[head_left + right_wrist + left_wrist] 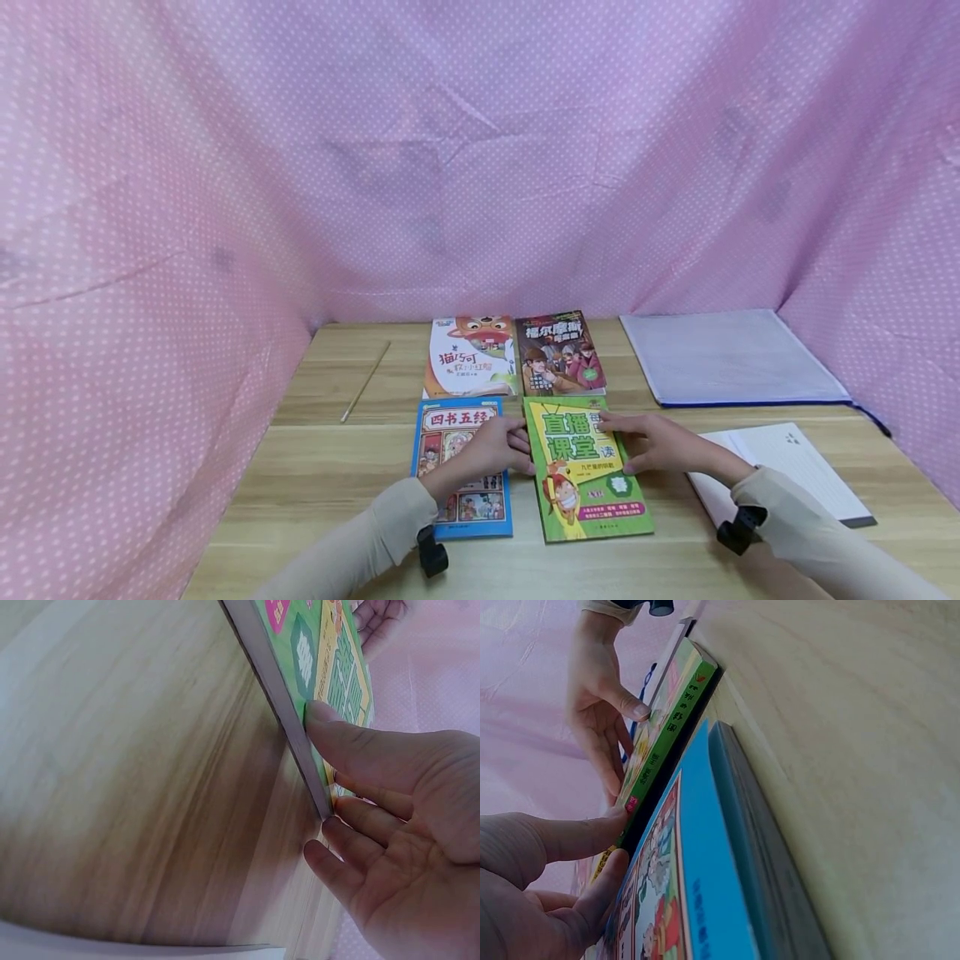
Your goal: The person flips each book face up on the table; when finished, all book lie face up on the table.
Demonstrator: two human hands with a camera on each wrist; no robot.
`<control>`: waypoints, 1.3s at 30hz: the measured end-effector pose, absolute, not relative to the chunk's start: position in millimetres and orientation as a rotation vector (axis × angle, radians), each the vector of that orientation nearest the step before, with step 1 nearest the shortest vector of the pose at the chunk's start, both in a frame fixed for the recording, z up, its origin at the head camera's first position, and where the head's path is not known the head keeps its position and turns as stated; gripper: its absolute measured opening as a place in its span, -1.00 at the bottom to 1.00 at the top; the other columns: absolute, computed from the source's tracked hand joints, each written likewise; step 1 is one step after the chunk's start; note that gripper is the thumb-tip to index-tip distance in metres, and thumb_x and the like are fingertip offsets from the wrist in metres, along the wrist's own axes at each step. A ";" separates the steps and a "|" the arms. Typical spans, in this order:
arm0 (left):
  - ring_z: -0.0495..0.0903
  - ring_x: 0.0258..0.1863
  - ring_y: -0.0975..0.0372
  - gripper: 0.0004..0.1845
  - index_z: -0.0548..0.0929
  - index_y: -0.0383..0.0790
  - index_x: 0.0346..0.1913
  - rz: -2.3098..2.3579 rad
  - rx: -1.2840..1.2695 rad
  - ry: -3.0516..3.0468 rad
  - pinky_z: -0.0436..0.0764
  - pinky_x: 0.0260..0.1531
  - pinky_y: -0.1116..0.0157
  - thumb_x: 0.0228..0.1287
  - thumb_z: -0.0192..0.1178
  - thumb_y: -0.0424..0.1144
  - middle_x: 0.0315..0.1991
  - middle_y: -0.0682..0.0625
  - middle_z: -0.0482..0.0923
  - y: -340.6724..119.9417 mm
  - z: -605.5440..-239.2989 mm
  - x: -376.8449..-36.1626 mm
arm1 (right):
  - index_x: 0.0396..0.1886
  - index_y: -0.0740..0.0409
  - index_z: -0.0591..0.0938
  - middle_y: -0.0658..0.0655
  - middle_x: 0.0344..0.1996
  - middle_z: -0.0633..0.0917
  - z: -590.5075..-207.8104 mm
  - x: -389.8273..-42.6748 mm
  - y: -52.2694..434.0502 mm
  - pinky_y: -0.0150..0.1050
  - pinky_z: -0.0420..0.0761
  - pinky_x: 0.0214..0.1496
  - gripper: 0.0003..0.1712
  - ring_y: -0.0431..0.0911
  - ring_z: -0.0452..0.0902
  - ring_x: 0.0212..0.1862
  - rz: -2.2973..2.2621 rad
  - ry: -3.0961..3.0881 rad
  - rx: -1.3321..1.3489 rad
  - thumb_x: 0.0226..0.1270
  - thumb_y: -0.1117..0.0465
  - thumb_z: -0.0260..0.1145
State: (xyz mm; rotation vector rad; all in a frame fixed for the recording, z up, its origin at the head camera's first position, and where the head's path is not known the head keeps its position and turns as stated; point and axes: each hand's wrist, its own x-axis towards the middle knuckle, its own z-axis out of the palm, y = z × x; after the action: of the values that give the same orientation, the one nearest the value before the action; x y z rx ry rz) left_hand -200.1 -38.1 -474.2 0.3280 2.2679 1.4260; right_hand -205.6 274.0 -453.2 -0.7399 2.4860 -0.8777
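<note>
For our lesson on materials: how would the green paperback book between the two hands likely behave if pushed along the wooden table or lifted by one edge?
The green paperback book lies flat on the smooth wooden table, so it would probably slide, not roll or tip. Its thin spine suggests it is light and may sag if lifted by one edge. The glossy-looking cover could feel slippery under the fingers.

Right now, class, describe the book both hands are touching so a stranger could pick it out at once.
On the light wooden table four books lie in a two-by-two block; look at the near row. The green paperback book is the right one there, with the left hand and right hand at its side edges. Its green cover with a yellow panel sets it apart from the blue-covered book beside it.
</note>
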 end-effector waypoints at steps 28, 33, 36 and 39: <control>0.73 -0.12 0.16 0.00 0.34 -0.37 0.49 1.476 0.232 2.318 0.76 -0.13 0.34 -0.11 0.56 -0.55 0.10 -0.15 0.52 -32.3 -476.3 -200.1 | 0.37 0.16 0.56 0.36 0.50 0.33 -458.0 -208.1 272.8 0.43 0.24 0.44 -0.23 0.42 0.19 0.49 -0.848 2.526 -0.757 0.13 0.14 0.57; 0.72 -0.10 0.14 -0.02 0.36 -0.37 0.48 1.481 0.240 2.325 0.77 -0.13 0.34 -0.11 0.55 -0.56 0.13 -0.19 0.45 -31.7 -476.1 -199.8 | 0.36 0.16 0.57 0.36 0.49 0.35 -457.5 -208.7 271.9 0.43 0.26 0.43 -0.24 0.42 0.20 0.49 -0.840 2.530 -0.746 0.12 0.15 0.58; 0.70 -0.06 0.11 -0.03 0.36 -0.39 0.47 1.489 0.243 2.327 0.77 -0.10 0.31 -0.11 0.54 -0.57 0.14 -0.20 0.42 -30.9 -475.8 -199.3 | 0.35 0.15 0.58 0.36 0.49 0.36 -456.2 -208.8 271.0 0.44 0.27 0.42 -0.25 0.41 0.21 0.49 -0.837 2.530 -0.738 0.12 0.16 0.58; 0.67 -0.02 0.10 -0.04 0.38 -0.40 0.46 1.468 0.252 2.347 0.76 -0.08 0.29 -0.11 0.55 -0.56 0.14 -0.20 0.43 -30.7 -474.7 -199.3 | 0.34 0.15 0.59 0.35 0.48 0.37 -454.8 -208.6 270.0 0.45 0.25 0.42 -0.25 0.42 0.21 0.49 -0.833 2.535 -0.734 0.12 0.17 0.58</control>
State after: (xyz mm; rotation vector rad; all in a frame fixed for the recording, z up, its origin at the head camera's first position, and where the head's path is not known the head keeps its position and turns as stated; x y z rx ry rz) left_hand -199.3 -30.7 -474.7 0.2525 2.3473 1.4676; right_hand -208.6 270.0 -454.8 -0.7338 2.5353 -0.8327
